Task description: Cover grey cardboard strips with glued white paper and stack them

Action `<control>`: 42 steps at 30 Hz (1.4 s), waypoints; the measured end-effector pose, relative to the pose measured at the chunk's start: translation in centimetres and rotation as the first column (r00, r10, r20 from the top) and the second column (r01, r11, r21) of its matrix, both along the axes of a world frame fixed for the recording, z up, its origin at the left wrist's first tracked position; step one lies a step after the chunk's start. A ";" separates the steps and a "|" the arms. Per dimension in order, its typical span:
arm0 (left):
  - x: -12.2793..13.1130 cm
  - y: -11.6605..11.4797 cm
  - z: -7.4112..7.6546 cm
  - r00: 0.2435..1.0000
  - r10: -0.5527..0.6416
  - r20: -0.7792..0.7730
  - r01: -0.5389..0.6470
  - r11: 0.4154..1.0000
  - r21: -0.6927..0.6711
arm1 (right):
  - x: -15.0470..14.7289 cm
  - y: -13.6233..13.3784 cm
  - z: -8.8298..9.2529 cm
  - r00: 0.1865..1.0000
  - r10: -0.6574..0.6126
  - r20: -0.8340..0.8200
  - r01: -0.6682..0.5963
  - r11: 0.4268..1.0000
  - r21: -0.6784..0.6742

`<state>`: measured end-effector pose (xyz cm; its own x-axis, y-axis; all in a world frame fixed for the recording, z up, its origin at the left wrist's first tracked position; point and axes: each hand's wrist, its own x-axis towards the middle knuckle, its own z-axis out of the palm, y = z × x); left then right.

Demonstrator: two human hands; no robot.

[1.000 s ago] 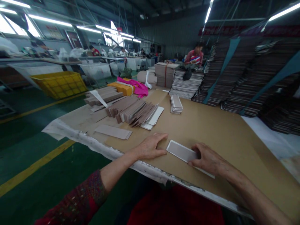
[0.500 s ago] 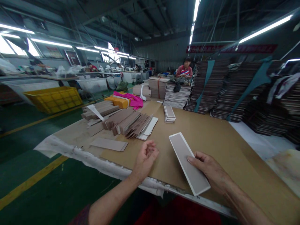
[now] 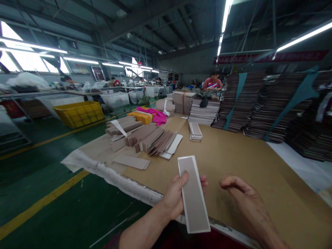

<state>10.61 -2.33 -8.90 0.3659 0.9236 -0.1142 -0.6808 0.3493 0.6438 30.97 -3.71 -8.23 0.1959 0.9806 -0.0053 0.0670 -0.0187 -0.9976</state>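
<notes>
My left hand [image 3: 176,193] is closed on a long grey cardboard strip with white edges [image 3: 194,197], its thumb on the face and its fingertips showing past the right edge. The strip is tilted up above the table's front edge. To its right, my right hand [image 3: 243,197] is apart from the strip, with fingers loosely bent and nothing visible in them. Beyond the hands lies a small stack of white-edged strips [image 3: 195,131]. Many plain grey-brown strips [image 3: 153,138] lean in a row at the left, with white pieces [image 3: 171,147] at their right end.
A brown-topped table [image 3: 225,152] spreads before me. A flat grey strip [image 3: 131,161] lies near its front left edge. Tall dark stacks [image 3: 241,100] with teal cloth stand at the back right. Pink cloth [image 3: 153,115] and a yellow bin [image 3: 79,113] are at the left. A person [image 3: 212,83] is behind.
The strip has passed from my right hand to my left. It has shifted left and stands more upright. My right hand has let go, and the view has turned slightly left.
</notes>
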 end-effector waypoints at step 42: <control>2.2 -1.6 0.5 0.931 -0.221 -0.292 0.237 0.971 0.021 | -2.9 -0.6 2.8 0.983 0.134 -0.123 -0.138 0.990 -0.021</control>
